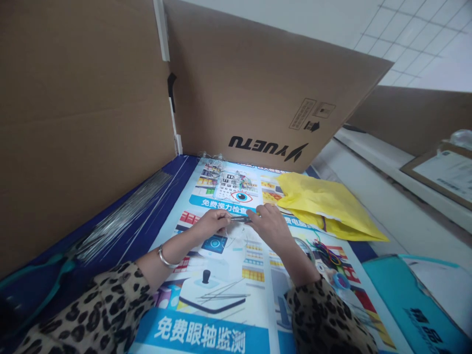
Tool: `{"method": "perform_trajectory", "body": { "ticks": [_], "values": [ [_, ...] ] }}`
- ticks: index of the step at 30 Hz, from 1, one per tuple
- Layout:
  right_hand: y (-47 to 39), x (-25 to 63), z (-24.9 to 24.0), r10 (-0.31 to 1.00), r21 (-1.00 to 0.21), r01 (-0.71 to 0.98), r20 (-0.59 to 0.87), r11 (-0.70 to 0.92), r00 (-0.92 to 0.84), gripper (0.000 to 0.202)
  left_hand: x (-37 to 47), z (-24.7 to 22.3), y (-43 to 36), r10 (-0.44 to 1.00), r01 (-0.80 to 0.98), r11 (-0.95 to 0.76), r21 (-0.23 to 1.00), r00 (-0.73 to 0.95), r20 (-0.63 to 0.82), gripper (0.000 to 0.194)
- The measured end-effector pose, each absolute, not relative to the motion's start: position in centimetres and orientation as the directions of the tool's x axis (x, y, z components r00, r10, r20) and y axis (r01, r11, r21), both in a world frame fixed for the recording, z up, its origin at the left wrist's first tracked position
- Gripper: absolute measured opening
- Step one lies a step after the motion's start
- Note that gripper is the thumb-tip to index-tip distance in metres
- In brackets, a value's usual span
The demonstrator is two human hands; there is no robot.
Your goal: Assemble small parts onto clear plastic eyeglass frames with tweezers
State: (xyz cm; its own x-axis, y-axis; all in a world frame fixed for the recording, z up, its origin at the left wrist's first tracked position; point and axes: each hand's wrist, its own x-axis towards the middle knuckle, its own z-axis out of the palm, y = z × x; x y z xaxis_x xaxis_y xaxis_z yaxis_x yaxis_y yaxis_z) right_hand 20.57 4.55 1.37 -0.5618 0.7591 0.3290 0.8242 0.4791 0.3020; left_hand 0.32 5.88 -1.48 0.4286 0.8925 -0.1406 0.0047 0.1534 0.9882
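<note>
A: Pliers?
B: In the right hand, fingers wrapped round the handles; nose just beside the left hand.
A: Left hand state?
B: Fingers bunched at the nose; can't tell what they pinch.
A: Counts?
B: One pliers, one yellow envelope right of and beyond the right hand, one teal box farther right. One wire bundle left of the left hand, strands too many to count.
A: Pliers' direction?
B: Nose toward the left hand, long axis side to side, roughly level.
</note>
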Motion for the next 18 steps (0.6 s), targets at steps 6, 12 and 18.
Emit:
{"method": "perform_trajectory", "body": {
  "ticks": [6,12,18],
  "values": [
    [4.53,20.51,1.35,0.759,0.302,0.82,0.32,0.486,-0.567,0.026,0.27,-1.48,5.97,0.885,0.0,0.143,0.99,0.447,-0.128,0.019],
    [4.55,20.61,1.1,0.773,0.316,0.817,0.285,0.483,-0.567,0.019,0.15,-1.8,6.18,0.881,0.038,0.121,0.992,0.456,-0.125,0.016],
    [4.78,20.69,0.52,0.783,0.288,0.823,0.27,0.489,-0.56,0.009,0.11,-1.89,6.16,0.875,0.044,0.103,0.994,0.471,-0.112,0.016]
  ]
}}
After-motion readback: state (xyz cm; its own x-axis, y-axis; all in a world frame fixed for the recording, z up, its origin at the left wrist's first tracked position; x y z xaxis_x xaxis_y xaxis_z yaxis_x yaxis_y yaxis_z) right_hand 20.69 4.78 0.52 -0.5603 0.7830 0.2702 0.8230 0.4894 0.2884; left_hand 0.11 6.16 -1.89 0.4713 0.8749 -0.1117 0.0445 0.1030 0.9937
